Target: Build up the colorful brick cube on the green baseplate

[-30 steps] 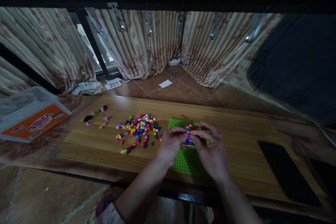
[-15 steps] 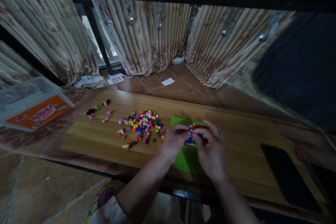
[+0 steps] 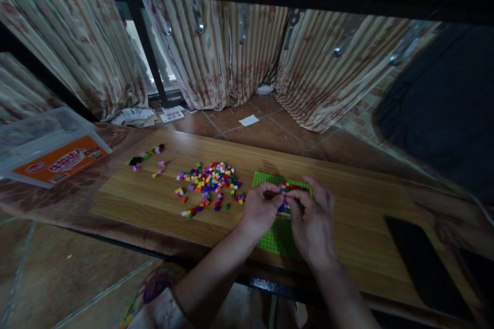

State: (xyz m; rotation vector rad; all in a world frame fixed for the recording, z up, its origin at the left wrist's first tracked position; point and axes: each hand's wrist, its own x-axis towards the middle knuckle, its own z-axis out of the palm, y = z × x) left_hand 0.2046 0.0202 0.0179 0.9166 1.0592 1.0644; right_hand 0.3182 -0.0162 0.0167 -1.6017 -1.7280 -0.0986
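On the wooden board lies a green studded baseplate (image 3: pixel 276 239), with a small structure of coloured building bricks (image 3: pixel 284 209) on it. My left hand (image 3: pixel 260 209) is over the plate's left part, thumb and forefinger pinched together at the structure. Opposite it, my right hand (image 3: pixel 314 221) also pinches with thumb and forefinger, its fingertips meeting those of the left. Whatever sits between the fingertips is too small and too covered to make out. Both hands hide much of the structure. Left of the plate spreads a pile of loose bricks (image 3: pixel 216 179) in many colours.
A clear plastic box (image 3: pixel 57 157) with an orange label stands at the far left. Several dark, green and pink bricks (image 3: pixel 145 156) lie at the board's back left. A flat black object (image 3: pixel 426 267) rests at the right. Striped curtains (image 3: pixel 247 56) hang behind.
The whole view has shifted slightly. Both hands stay pinched together over the brick structure, with only a small shift of the fingers.
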